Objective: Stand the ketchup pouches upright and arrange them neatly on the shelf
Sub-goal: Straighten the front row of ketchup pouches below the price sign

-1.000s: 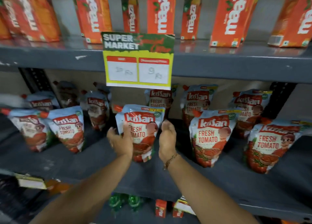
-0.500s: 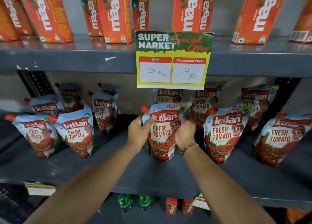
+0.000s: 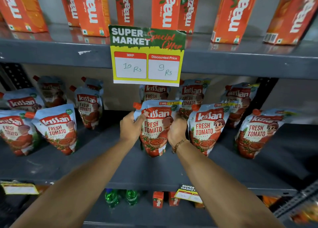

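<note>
Both hands grip one Kissan ketchup pouch (image 3: 155,128), standing upright on the grey middle shelf (image 3: 137,169). My left hand (image 3: 130,127) holds its left edge below the red spout. My right hand (image 3: 177,129) wraps its right edge. More upright pouches stand on both sides: one to the right (image 3: 206,128), another at the far right (image 3: 256,133), and one on the left (image 3: 57,128). Several others stand in a back row (image 3: 88,105).
A yellow and green price card (image 3: 147,55) hangs from the upper shelf edge, just above the held pouch. Orange Maaza cartons (image 3: 93,9) line the upper shelf. Green bottles (image 3: 111,197) and small cartons sit on the shelf below.
Both hands have closed on the centre pouch, which they only flanked a second ago. The pouch now sits a little straighter, and the camera has shifted left and up.
</note>
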Available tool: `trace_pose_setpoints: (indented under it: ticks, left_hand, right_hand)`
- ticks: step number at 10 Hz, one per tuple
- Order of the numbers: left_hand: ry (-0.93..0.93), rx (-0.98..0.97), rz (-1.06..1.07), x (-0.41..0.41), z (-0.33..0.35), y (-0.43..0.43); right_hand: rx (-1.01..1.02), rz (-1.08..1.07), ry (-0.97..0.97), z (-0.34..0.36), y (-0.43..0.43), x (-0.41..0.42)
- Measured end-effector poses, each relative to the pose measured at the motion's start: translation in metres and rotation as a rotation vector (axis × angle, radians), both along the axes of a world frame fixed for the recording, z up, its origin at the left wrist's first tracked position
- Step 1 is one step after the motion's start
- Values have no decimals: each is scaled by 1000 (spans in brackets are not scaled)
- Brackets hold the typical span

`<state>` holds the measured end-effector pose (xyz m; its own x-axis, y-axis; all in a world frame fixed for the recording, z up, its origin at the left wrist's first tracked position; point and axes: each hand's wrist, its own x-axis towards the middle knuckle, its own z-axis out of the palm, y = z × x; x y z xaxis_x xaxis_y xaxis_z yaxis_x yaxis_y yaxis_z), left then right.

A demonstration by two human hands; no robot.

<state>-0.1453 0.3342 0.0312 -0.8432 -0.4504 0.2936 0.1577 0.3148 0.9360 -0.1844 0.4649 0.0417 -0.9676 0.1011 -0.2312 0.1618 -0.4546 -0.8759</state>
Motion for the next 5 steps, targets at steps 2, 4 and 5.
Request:
trace_pose_setpoints:
  ticks: [2, 4, 5]
  left_hand:
    - [15, -27, 29, 5, 0, -3]
    - [-102, -87, -39, 15, -7, -6]
    - [-179, -38, 60, 29, -26, -8]
  right_hand:
    - [86, -55, 47, -9, -14, -10]
    - [114, -165, 17, -7, -12, 5]
    - [359, -309, -139, -21, -17, 21]
